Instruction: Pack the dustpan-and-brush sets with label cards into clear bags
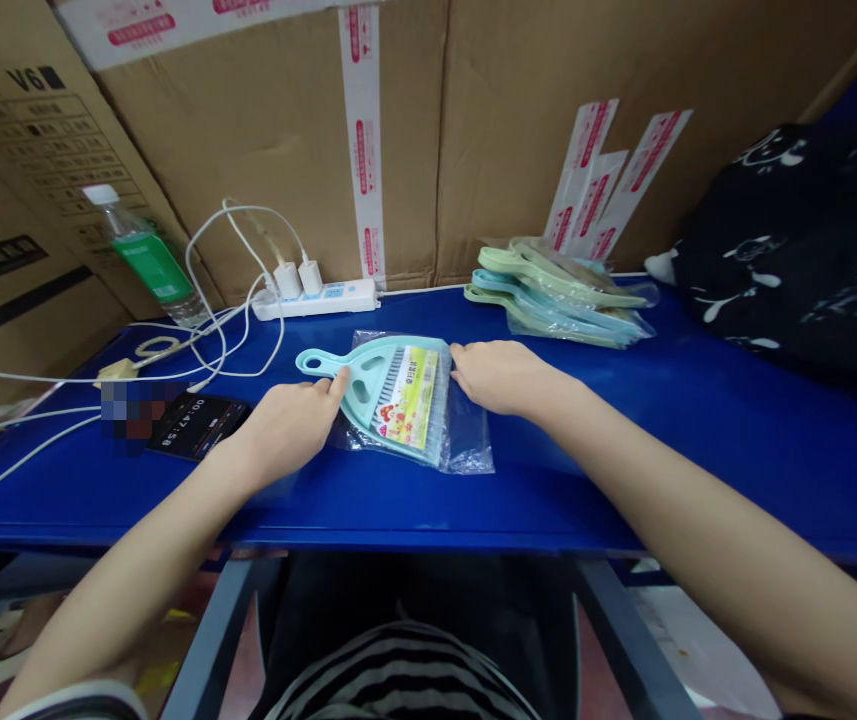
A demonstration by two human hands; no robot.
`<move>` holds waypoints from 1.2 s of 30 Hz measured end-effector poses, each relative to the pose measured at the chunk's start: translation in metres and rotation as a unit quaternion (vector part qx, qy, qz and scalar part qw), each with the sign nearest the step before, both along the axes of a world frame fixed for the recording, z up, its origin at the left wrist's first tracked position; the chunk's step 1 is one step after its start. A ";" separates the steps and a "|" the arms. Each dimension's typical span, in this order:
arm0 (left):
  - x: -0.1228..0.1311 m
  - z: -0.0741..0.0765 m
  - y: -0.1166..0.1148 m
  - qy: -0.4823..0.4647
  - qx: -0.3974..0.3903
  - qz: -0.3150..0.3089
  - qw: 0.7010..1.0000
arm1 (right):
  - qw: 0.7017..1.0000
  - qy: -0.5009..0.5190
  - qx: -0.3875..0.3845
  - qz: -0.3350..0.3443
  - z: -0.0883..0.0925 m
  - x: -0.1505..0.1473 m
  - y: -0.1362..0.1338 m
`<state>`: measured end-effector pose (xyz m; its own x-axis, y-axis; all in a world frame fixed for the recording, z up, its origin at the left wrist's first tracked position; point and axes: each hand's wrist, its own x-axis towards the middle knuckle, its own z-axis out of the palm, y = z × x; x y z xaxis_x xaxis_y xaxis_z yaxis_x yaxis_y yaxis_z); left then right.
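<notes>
In the head view, the left hand (285,430) is half curled, its fingers gripping the side of one mint-green plastic hand brush (357,385), which lies flat between the hands. The brush sits inside one clear plastic bag (465,440) with one printed yellow label (407,398). The right hand (499,378) lies nearly flat and open, its fingertips pressing the bag's edge. Beyond the right hand lies a stack of bagged green and blue brushes (555,300), at least four, exact count unclear. Beyond the left hand are one phone (199,425), one power strip (315,300) with two white plugs (299,278), and one water bottle (144,262), all near the edge of a blue table (698,470).
</notes>
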<state>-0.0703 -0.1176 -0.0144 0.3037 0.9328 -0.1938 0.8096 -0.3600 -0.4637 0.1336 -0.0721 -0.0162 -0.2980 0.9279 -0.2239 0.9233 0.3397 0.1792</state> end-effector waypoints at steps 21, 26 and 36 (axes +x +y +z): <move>0.000 0.000 0.000 0.013 0.004 -0.009 1.000 | 1.000 -0.011 -0.001 0.008 0.000 -0.001 -0.002; 0.000 0.000 0.000 0.014 -0.005 -0.003 1.000 | 1.000 -0.011 -0.004 0.006 0.000 -0.001 -0.002; -0.002 -0.001 0.000 0.012 0.007 -0.013 1.000 | 0.999 -0.018 0.015 0.029 -0.002 -0.001 -0.004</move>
<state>-0.0724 -0.1173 -0.0158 0.3241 0.9271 -0.1882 0.7882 -0.3746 -0.4883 0.1330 -0.0764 -0.0183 -0.3445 0.9157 -0.2069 0.8949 0.3870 0.2224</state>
